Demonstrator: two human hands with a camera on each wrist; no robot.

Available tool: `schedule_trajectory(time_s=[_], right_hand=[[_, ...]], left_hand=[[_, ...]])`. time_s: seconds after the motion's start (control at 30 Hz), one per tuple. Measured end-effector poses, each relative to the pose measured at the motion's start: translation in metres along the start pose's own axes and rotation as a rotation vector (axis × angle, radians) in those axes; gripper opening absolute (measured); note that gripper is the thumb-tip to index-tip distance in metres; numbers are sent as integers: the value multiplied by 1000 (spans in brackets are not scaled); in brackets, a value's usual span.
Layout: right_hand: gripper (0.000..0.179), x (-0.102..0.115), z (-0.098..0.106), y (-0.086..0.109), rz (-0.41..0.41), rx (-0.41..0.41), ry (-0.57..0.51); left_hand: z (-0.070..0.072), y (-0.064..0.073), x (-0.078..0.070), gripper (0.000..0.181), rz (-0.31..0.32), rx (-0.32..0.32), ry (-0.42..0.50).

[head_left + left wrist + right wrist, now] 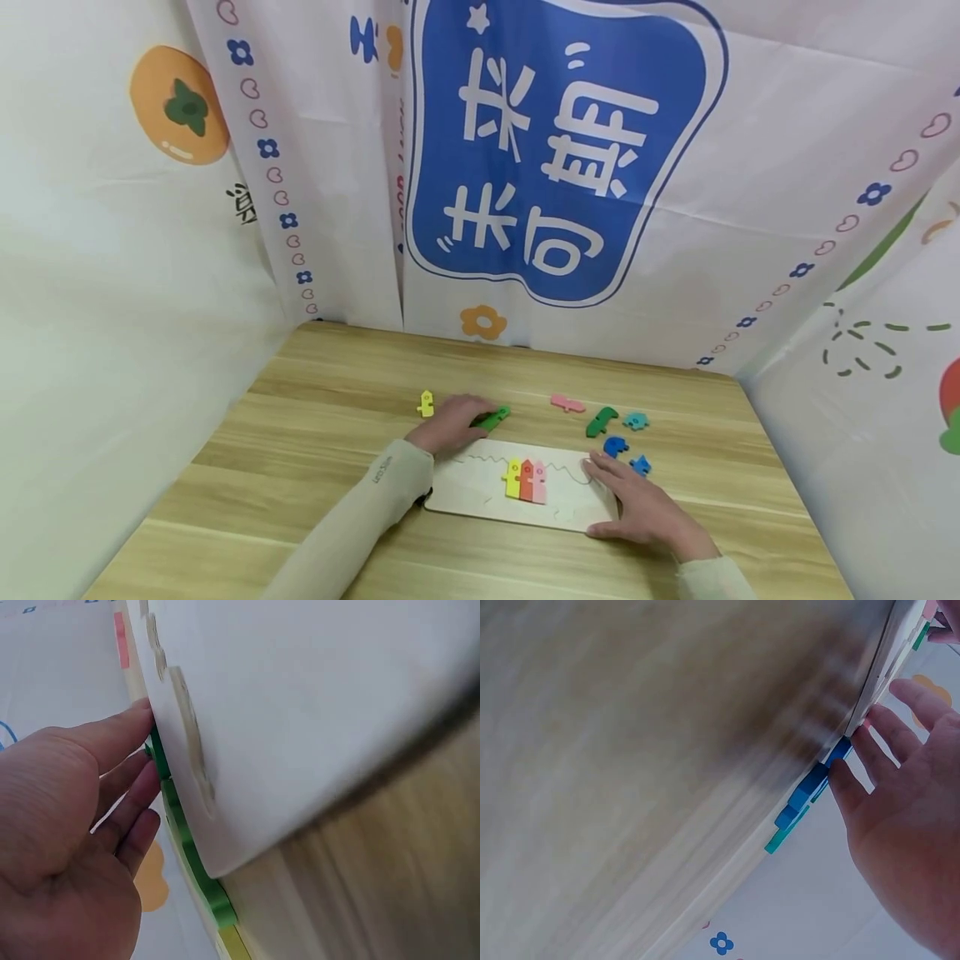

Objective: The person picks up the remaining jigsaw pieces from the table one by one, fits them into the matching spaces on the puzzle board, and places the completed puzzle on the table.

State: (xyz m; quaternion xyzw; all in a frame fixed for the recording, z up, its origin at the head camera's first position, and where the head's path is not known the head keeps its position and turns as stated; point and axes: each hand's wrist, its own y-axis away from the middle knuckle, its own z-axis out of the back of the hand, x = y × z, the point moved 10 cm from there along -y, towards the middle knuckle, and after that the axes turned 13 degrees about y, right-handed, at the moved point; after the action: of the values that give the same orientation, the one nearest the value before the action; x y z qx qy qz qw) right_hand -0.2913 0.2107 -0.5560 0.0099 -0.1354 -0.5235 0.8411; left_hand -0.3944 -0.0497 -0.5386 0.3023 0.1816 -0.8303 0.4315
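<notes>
Pale sleeves point(356, 512) closest; L hand point(453, 421) narrow, thumb + fingers pinching green pc point(495, 419) by far edge of white board point(465, 492); R hand point(641, 500) spread wide on board's R end; yellow, red + pink pcs point(527, 481) side by side mid-board; loose on table point(225, 500): 2nd yellow pc point(427, 404) beside L hand; 2nd pink pc point(567, 404), dk green pc point(600, 423), teal pc point(636, 421) beyond board; 2 blue pcs point(615, 447) near R hand.

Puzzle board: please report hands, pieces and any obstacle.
Left hand pinches green puzzle piece. Right hand on right end of puzzle board. Three fitted pieces: yellow, red, pink. Possible obstacle: loose blue pieces beside right hand.
</notes>
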Motion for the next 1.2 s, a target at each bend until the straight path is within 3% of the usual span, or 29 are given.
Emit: schedule_trajectory(time_s=[0.23,0.47,0.7,0.97,1.2], right_hand=[[103,-1,0,1,-6,3,-2],[102,2,0,1,8,-9,-1],[101,0,1,1,-7,0,2],[102,1,2,0,-3,-1,3],[102,1,1,0,3,1,4]], left_hand=[[-5,-3,-6,50,-4,5,-2],[4,2,-9,72,36,-78,126],[20,11,-29,86,-71,-183,174],[31,25,-54,88,-177,-252,90],[31,32,-62,87,-187,-268,84]])
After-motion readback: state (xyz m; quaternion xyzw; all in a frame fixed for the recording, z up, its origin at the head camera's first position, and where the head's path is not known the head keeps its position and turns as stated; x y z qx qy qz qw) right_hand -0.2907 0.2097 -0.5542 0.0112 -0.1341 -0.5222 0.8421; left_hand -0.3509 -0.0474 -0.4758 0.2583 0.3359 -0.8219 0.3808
